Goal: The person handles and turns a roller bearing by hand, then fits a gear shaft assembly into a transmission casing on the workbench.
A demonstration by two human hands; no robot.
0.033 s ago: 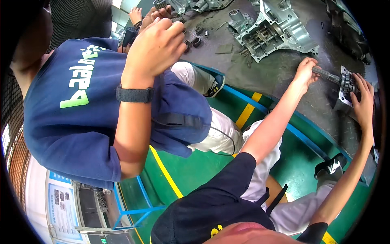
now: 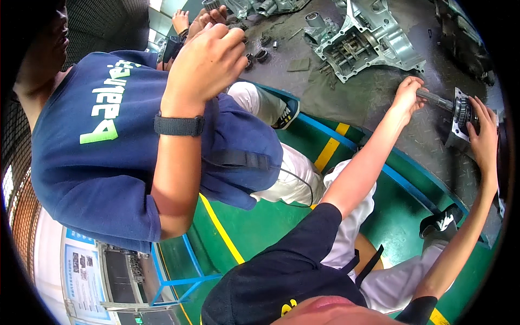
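Note:
My left hand is closed round the end of a splined metal shaft. The shaft lies nearly level and points right, into a gear and bearing assembly. A square metal flange housing with corner bolt holes surrounds this assembly. On its right side, my right hand grips the assembly, fingers over the top and thumb in front. Part of the housing is hidden behind that hand. Beyond my hands, an opened aluminium gearbox case rests on the bench, with rods and forks visible inside.
A co-worker in a blue shirt stands at my left, a raised forearm near the bench. Small metal rings lie by the co-worker's hands. A dark casting stands at the far right. Blue rail edges the bench.
The co-worker's head has turned and shifted slightly at the left edge. My hands, the shaft and the housing show no visible movement.

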